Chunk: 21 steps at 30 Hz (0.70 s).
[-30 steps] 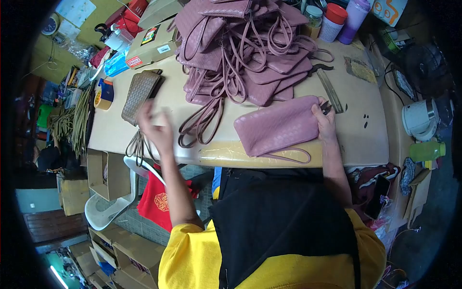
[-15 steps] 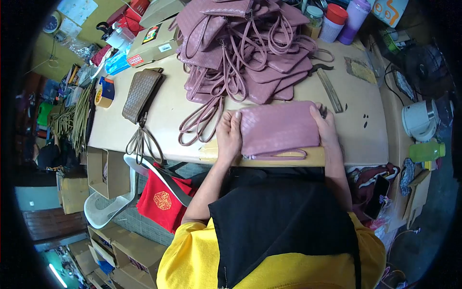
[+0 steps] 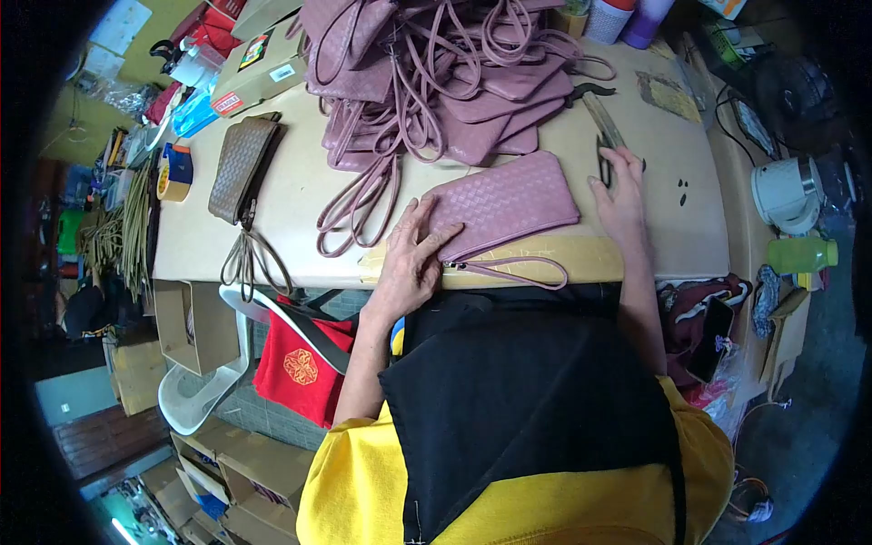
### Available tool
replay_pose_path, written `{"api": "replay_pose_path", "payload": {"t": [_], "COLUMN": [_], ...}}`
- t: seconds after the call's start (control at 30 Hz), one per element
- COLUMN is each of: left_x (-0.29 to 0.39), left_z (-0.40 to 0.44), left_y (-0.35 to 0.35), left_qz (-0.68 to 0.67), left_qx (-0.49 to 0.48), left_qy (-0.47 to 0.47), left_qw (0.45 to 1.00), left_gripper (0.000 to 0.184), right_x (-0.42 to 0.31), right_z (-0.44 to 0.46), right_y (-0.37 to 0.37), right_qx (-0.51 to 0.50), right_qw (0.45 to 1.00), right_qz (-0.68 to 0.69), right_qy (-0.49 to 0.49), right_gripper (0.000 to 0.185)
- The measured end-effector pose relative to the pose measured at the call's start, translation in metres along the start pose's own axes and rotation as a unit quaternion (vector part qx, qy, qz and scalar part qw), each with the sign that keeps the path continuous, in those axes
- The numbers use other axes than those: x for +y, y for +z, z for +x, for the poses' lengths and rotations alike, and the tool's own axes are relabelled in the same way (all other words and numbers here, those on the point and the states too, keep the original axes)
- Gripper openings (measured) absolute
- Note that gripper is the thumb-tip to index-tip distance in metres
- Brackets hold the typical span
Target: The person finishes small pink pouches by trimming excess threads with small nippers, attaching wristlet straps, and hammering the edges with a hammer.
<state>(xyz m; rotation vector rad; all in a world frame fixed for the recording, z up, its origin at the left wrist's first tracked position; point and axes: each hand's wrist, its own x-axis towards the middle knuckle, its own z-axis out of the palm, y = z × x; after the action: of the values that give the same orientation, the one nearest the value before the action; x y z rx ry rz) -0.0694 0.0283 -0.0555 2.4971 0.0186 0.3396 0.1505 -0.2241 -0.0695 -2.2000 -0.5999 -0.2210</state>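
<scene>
A mauve woven zip pouch (image 3: 509,204) lies flat on the table in front of me, its wrist strap (image 3: 536,262) looped along the near edge. My left hand (image 3: 411,259) rests palm down on the pouch's left end, fingers spread and thumb across its surface. To the right of the pouch, my right hand (image 3: 622,204) has thumb and fingers closed around a slim dark tool (image 3: 602,163) that looks like small thread snips; the fingers partly hide it. Just beyond those fingertips lies a narrow flat strip (image 3: 601,120), like a ruler, with a dark curved-handled tool (image 3: 590,91).
A heap of mauve pouches (image 3: 454,100) with straps covers the table's far middle. At left are a brown woven pouch (image 3: 243,168), a tape roll (image 3: 174,173) and a cardboard box (image 3: 263,73). A white chair (image 3: 191,400) stands below the table edge at left.
My right hand has left the pouch and moved right to the dark tool. The left hand has gone from gripping the raised pouch to resting on it. The view has shifted.
</scene>
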Motion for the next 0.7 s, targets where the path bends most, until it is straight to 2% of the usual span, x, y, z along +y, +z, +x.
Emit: {"api": "replay_pose_path", "payload": {"t": [0.03,0.1,0.13,0.17,0.2,0.23,0.27,0.3,0.33,0.37,0.4,0.43,0.5,0.57,0.63,0.7], "left_x": [-0.002,-0.006,-0.004,-0.008,-0.010,-0.011,-0.003,-0.001,0.002,0.006,0.010,0.001,-0.009,-0.016,-0.008,-0.007], "left_z": [0.001,0.005,0.010,0.010,0.013,0.017,0.013,0.015,0.017,0.021,0.026,0.024,0.021,0.019,0.022,0.019], "left_y": [0.000,-0.002,-0.003,0.002,0.005,0.007,0.012,0.011,0.008,0.002,0.003,0.009,0.025,0.032,0.034,0.033], "left_qz": [-0.002,0.018,0.073,0.074,-0.029,-0.132,-0.193,-0.233,-0.281,-0.327,-0.363,-0.403,-0.395,-0.383,-0.420,-0.480], "left_qx": [-0.001,-0.016,0.000,0.002,0.036,0.069,0.154,0.206,0.209,0.213,0.211,0.200,0.205,0.191,0.220,0.201], "left_qy": [0.004,0.031,0.065,0.067,0.041,0.015,-0.043,-0.045,-0.060,-0.072,-0.062,-0.080,-0.131,-0.120,-0.104,-0.130], "left_qw": [1.000,0.999,0.995,0.995,0.998,0.989,0.968,0.949,0.935,0.918,0.906,0.889,0.886,0.896,0.874,0.844], "left_gripper": [0.059,0.056,0.040,0.040,0.031,0.022,0.011,0.013,0.014,0.014,0.015,0.014,0.014,0.012,0.015,0.024], "right_x": [-0.013,-0.017,-0.018,-0.020,-0.024,-0.030,-0.035,-0.037,-0.039,-0.042,-0.047,-0.051,-0.058,-0.061,-0.053,-0.052], "right_z": [0.000,0.000,-0.001,-0.002,-0.001,0.000,0.002,0.001,0.001,0.001,0.000,0.000,-0.004,-0.007,-0.008,-0.011], "right_y": [-0.003,-0.003,-0.006,-0.008,-0.011,-0.016,-0.020,-0.023,-0.027,-0.030,-0.034,-0.034,-0.029,-0.020,-0.013,-0.005], "right_qx": [-0.005,-0.006,-0.077,-0.149,-0.146,-0.193,-0.238,-0.235,-0.235,-0.226,-0.212,-0.208,-0.222,-0.188,-0.177,-0.161], "right_qw": [0.995,0.996,0.993,0.985,0.985,0.975,0.954,0.955,0.918,0.850,0.839,0.842,0.831,0.841,0.899,0.900], "right_qz": [-0.089,-0.071,-0.047,-0.024,-0.025,0.067,0.156,0.154,0.319,0.474,0.499,0.497,0.509,0.507,0.399,0.402], "right_qy": [-0.053,-0.062,-0.072,-0.081,-0.084,-0.088,-0.092,-0.093,-0.022,0.047,0.040,0.033,-0.034,-0.017,0.042,0.045], "right_gripper": [0.041,0.041,0.041,0.041,0.041,0.040,0.039,0.039,0.036,0.033,0.034,0.034,0.038,0.038,0.033,0.030]}}
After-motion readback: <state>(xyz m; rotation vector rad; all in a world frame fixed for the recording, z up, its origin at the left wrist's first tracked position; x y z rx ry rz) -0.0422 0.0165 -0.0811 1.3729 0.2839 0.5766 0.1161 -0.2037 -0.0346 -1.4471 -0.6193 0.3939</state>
